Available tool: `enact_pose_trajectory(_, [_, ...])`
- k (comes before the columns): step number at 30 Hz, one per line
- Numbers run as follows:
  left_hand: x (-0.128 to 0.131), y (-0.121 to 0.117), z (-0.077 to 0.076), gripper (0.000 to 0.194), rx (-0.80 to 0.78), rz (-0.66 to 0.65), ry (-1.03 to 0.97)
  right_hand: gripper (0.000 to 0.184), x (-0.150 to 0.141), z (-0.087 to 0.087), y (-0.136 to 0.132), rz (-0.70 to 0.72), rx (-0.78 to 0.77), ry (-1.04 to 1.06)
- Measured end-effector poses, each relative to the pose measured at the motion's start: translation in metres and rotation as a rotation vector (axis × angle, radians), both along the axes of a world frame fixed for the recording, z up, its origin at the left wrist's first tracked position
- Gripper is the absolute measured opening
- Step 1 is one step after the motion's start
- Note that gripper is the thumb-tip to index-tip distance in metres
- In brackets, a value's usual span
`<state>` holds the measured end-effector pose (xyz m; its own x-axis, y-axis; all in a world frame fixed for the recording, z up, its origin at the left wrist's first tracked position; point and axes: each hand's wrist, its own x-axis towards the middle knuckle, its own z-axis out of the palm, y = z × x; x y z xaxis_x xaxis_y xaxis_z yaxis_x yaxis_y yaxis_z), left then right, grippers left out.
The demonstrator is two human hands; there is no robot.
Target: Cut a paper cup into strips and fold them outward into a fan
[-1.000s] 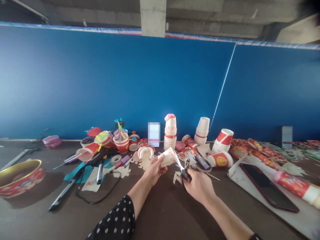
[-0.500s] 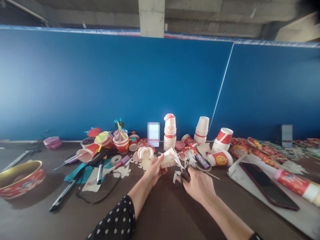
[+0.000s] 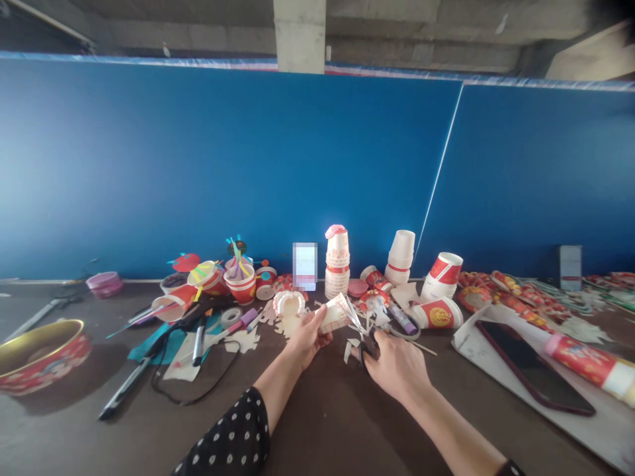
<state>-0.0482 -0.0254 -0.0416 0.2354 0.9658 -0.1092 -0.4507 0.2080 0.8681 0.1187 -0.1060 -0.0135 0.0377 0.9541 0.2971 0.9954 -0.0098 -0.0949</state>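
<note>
My left hand (image 3: 306, 336) is closed around a small white paper cup with a red print (image 3: 336, 314), held on its side just above the brown table (image 3: 322, 416). My right hand (image 3: 394, 365) grips black-handled scissors (image 3: 364, 337), whose blades reach up into the cup's rim. Small paper offcuts (image 3: 350, 347) lie on the table between the two hands.
Stacks of paper cups (image 3: 337, 264) and loose red-and-white cups (image 3: 441, 314) stand behind the hands against a blue partition (image 3: 248, 165). Markers, tape and a black cable (image 3: 198, 390) lie to the left, beside a red-and-gold bowl (image 3: 40, 350). A dark phone (image 3: 530, 367) on white card lies to the right.
The scissor blades have closed somewhat on the cup's rim and the right hand has shifted a little to the right. The left hand keeps its hold on the cup.
</note>
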Motion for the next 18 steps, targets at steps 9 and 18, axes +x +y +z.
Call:
enact_pose_trajectory(9, [-0.0002, 0.0002, -0.0025, 0.035, 0.068, -0.025, 0.061, 0.031, 0.0031, 0.0034, 0.0001, -0.012, 0.035, -0.062])
enact_pose_trajectory(18, [0.0008, -0.0035, 0.0016, 0.036, 0.052, -0.035, 0.073, 0.032, 0.0032, 0.0013, 0.0000, 0.000, 0.038, -0.016])
